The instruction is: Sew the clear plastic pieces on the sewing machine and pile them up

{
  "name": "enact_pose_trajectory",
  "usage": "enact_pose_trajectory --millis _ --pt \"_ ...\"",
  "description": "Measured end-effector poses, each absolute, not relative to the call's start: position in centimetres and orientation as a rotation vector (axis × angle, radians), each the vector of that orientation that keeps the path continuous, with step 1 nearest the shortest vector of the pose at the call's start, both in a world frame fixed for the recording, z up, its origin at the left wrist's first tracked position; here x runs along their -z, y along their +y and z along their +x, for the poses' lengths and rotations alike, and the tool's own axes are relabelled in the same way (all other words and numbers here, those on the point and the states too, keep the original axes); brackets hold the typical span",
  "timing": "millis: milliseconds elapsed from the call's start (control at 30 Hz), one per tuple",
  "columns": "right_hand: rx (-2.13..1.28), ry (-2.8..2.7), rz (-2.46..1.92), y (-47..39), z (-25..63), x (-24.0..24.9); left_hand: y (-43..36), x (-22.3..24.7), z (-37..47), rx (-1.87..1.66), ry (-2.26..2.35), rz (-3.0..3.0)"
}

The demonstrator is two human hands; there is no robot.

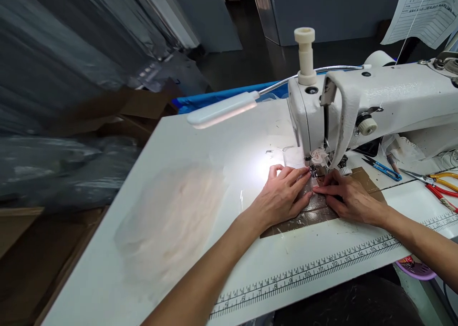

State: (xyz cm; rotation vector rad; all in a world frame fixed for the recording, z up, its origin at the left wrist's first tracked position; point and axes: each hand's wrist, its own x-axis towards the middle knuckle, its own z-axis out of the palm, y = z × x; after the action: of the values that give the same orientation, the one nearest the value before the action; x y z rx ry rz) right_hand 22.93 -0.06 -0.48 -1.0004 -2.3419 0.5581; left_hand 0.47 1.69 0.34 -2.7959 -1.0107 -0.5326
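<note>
Pressing, left hand (284, 195): fingers a bit wide, down near the needle.
Right hand (345, 197): fingers bent, pinch unclear.
Pale cloth (315, 182): between both hands.
Blue snips (385, 168): just past right hand.

Before you, count one worktop (257, 269), one sewing machine (400, 95), one lamp (222, 110), one measuring scale (322, 269), one printed sheet (422, 14) and one purple basket (417, 270). Cutting and hand tools number three: one blue snips (385, 168), one yellow-handled tool (443, 176), one red-handled tool (439, 193). Your hands total two: one left hand (282, 195), one right hand (348, 197).
</note>
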Motion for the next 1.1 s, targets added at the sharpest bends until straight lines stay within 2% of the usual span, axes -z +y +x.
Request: enact_pose_trajectory --millis 1100 --pt "-0.592 -2.328 -0.997 0.05 23.13 0.58 1.56 -0.48 0.67 0.481 -1.001 -2.772"
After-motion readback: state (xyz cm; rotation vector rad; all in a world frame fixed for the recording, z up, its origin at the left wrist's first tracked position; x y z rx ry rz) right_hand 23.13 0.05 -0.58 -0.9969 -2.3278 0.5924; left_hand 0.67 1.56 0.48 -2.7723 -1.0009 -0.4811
